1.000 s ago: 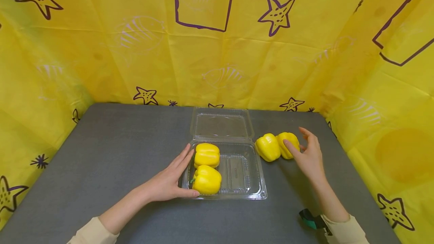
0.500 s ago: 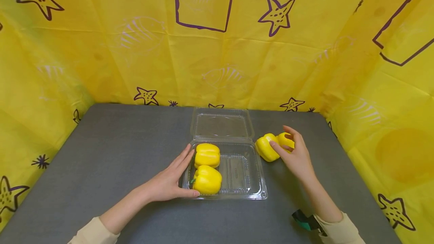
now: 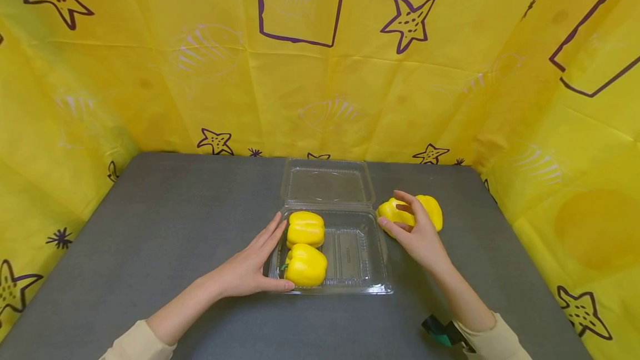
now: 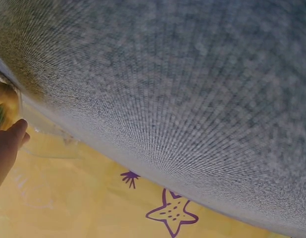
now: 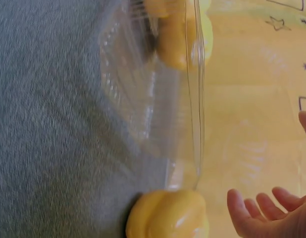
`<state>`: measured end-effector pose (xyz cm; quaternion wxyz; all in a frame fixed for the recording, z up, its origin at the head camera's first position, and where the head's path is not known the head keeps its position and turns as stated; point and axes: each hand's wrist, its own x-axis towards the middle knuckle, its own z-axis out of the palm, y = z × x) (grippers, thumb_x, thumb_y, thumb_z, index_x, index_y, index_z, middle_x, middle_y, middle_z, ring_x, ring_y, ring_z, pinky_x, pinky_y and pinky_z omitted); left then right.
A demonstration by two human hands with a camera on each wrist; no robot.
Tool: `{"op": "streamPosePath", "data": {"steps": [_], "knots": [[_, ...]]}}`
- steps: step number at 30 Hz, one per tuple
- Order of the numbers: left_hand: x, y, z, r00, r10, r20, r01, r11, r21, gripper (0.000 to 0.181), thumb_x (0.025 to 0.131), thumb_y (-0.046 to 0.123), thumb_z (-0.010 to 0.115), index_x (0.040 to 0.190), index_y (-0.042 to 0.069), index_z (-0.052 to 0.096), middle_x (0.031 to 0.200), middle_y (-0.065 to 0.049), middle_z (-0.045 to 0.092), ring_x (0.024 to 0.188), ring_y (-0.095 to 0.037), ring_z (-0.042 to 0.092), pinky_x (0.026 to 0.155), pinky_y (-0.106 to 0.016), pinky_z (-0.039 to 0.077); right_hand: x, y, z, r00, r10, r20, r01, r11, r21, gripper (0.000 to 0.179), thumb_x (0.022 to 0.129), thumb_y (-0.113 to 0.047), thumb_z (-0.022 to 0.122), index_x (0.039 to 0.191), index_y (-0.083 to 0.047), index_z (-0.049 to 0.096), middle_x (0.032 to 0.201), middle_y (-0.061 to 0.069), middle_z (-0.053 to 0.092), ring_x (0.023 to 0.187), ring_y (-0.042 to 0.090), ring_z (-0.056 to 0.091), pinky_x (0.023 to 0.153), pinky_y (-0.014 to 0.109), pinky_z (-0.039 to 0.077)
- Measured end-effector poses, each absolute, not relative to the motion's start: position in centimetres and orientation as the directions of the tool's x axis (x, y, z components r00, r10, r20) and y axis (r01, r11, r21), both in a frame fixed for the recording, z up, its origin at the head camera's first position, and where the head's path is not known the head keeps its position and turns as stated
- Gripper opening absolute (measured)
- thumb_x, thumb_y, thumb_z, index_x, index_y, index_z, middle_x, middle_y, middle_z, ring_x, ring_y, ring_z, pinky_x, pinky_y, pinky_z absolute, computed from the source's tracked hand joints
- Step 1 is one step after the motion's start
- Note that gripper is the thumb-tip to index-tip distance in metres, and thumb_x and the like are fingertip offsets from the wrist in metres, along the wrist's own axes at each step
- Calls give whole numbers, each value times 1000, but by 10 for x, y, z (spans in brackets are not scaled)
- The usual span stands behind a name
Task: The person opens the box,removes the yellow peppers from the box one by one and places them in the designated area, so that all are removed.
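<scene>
A clear plastic clamshell container (image 3: 352, 254) lies with its lid (image 3: 327, 185) folded back. Inside, along its left side, sit two yellow bell peppers, one behind (image 3: 305, 229) and one in front (image 3: 306, 265). My left hand (image 3: 245, 268) rests along the container's left edge, fingers straight, thumb at the front rim. Two more bell peppers stand on the table to the right. My right hand (image 3: 420, 238), fingers spread and loosely bent, hovers over the nearer one (image 3: 392, 211) and partly hides it; the other (image 3: 432, 213) shows behind. The right wrist view has a gap between fingers and pepper (image 5: 168, 215).
The dark grey table (image 3: 200, 199) is bordered by a yellow patterned cloth (image 3: 320, 88) at the back and sides. A black and green strap (image 3: 440, 331) hangs by the right sleeve. The container's right wall stands close to the nearer loose pepper.
My right hand has moved left, from beside the far right pepper, across it, to over the pepper next to the container. The left hand and all the peppers have stayed put.
</scene>
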<state>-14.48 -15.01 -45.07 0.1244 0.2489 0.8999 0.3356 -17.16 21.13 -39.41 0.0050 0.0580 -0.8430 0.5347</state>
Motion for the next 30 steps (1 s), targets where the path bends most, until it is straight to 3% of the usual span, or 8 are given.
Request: {"op": "streamPosePath", "data": {"steps": [10, 20, 30], "knots": [[-145, -150, -451, -845, 532, -53, 366, 648, 669, 123, 69, 75, 68, 158, 24, 0, 163, 4, -11, 148, -29, 8, 108, -60, 29, -166, 195, -399, -985, -168, 36, -97, 377, -921, 71, 85, -22, 78, 144, -11, 39, 148, 7, 38, 131, 35, 40, 98, 53, 44], [-145, -150, -450, -843, 534, -56, 367, 649, 666, 123, 70, 75, 68, 158, 23, 0, 163, 4, -12, 148, -29, 8, 107, -60, 29, -158, 178, -406, -964, -267, 8, -117, 395, -911, 74, 82, -23, 80, 144, -13, 41, 146, 14, 40, 128, 37, 44, 94, 48, 49], [-144, -149, -448, -844, 532, -59, 364, 650, 667, 123, 70, 74, 69, 158, 22, 1, 163, 3, -10, 148, -30, 8, 107, -60, 30, -150, 158, -410, -928, -371, -38, -111, 372, -922, 68, 82, -21, 81, 140, -16, 46, 144, 9, 42, 123, 37, 47, 87, 39, 54]]}}
